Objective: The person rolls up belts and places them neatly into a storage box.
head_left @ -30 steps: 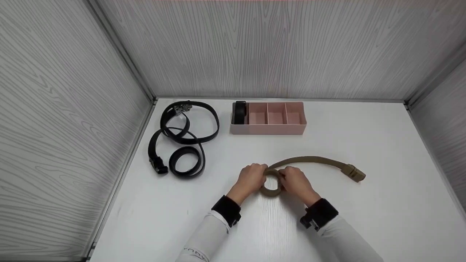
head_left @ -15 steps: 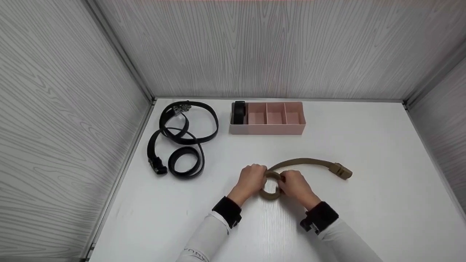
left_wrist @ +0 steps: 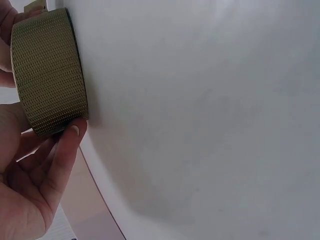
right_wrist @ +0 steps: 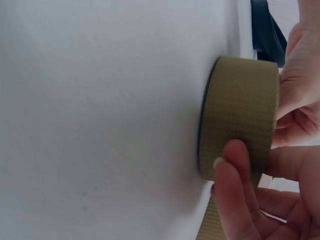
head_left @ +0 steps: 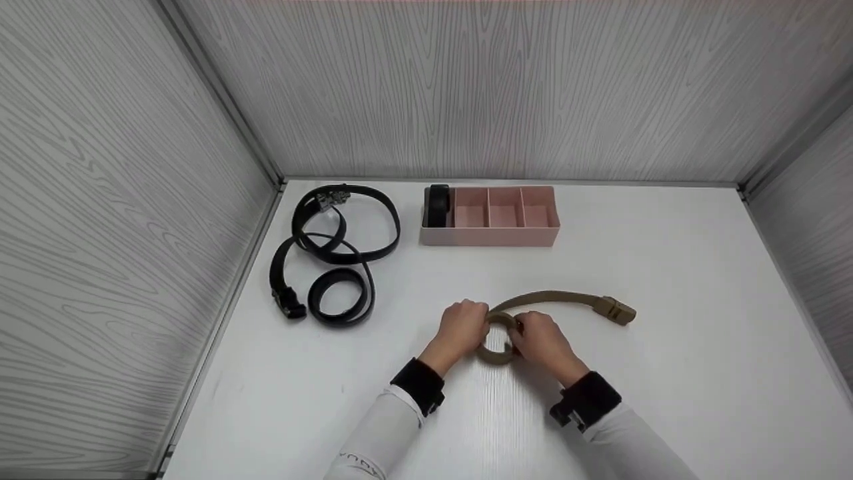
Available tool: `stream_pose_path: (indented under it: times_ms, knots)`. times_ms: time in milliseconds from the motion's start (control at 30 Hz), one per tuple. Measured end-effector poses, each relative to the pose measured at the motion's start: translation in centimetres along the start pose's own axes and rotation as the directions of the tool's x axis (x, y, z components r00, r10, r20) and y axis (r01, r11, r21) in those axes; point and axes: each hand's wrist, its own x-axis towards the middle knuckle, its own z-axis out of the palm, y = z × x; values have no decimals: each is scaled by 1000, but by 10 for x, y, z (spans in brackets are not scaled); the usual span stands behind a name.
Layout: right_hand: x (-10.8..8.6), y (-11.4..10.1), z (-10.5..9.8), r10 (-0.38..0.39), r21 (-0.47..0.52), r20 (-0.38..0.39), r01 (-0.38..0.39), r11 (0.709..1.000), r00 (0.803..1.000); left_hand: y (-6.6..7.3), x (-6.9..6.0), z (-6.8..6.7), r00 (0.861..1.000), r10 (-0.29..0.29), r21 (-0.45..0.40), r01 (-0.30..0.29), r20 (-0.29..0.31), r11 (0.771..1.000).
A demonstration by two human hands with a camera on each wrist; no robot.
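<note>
A tan webbing belt (head_left: 494, 359) stands on edge on the table, partly wound into a round coil. Its loose tail arcs behind the hands and ends at a tan buckle (head_left: 614, 311) on the right. At the coil's left side my left hand (head_left: 462, 328) grips it; my right hand (head_left: 544, 341) holds the opposite side. In the left wrist view, fingers (left_wrist: 65, 155) lie against the woven outer face of the coil (left_wrist: 50, 75). The right wrist view shows two fingertips (right_wrist: 234, 172) on the coil (right_wrist: 240, 100), with the thumb towards its inside.
A pink four-compartment box (head_left: 506, 237) stands at the back, a rolled black belt (head_left: 438, 207) in its left compartment. Black belts (head_left: 380, 253) lie in loops at the back left. Panels (head_left: 466, 87) wall the white table (head_left: 666, 400).
The buckle has slid left as the tan belt's tail shortened. The right hand has shifted slightly at the coil; both hands keep hold of it.
</note>
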Motion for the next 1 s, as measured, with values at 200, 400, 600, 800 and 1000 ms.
stream_pose_path:
  times_ms: [200,400,600,800,1000]
  knots:
    - [2,2,-2,-3,-15,-4,3,1000,1000,3,1,2,1000,5,-24,-5,1,1000]
    - [1,1,-2,-34,-97,-7,34,995,999,5,1,4,999,44,-2,-44,-2,999]
    - [-2,2,-2,17,11,13,-17,1000,1000,7,1,3,998,56,56,-54,-25,997]
    - [-2,1,-4,21,57,51,-24,998,998,6,1,3,998,62,33,-61,-7,998]
    - [1,-1,-2,-21,-106,26,24,994,999,5,0,4,997,65,9,-66,28,998]
